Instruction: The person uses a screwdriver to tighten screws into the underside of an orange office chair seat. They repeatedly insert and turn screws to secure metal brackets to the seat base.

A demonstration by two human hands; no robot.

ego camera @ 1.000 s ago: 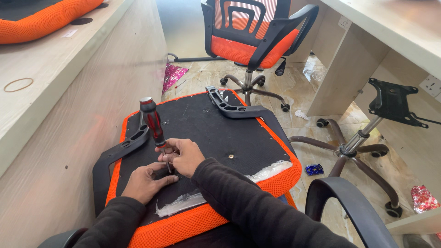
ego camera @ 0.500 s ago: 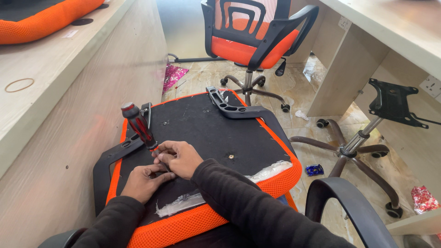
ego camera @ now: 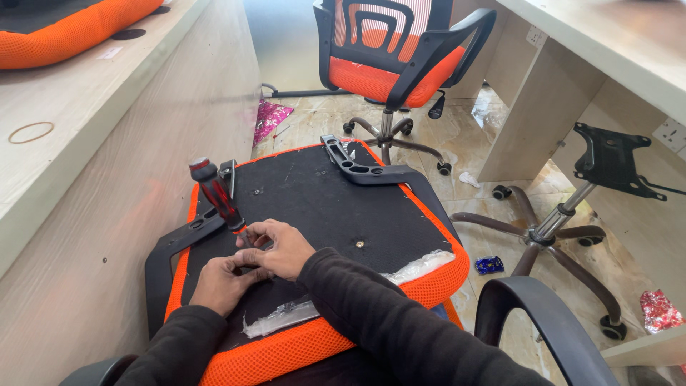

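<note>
Screwdriver [ego camera: 216, 193], red/black ribbed handle w/ short metal shank, stands tilted, top leaning away to the left. Its tip sits down between both hands on the underside of an upturned seat cushion [ego camera: 321, 207]: black fabric bottom, orange mesh edge, lying in front of the person.

Right hand [ego camera: 281, 246] is curled around the lower shank, fingers wrapped near the tip. Left hand [ego camera: 225, 282] lies flat just beside it, fingers touching the right hand, pressing on the black plastic armrest bracket [ego camera: 182, 239] at the cushion's left edge. Both hands close together, touching.

Hard to see: the tip itself and any screw are covered by the fingers, so can't tell what it's seated in. Left hand's grip is unclear, may just rest.

2nd armrest bracket [ego camera: 361, 168] lies at the far edge. Clear plastic wrap [ego camera: 421, 266] is crumpled along the near edge. Dark sleeves cover both forearms. Assembled orange chair [ego camera: 396, 57] stands beyond; bare chair base [ego camera: 564, 221] w/ castors on the floor, right.
</note>
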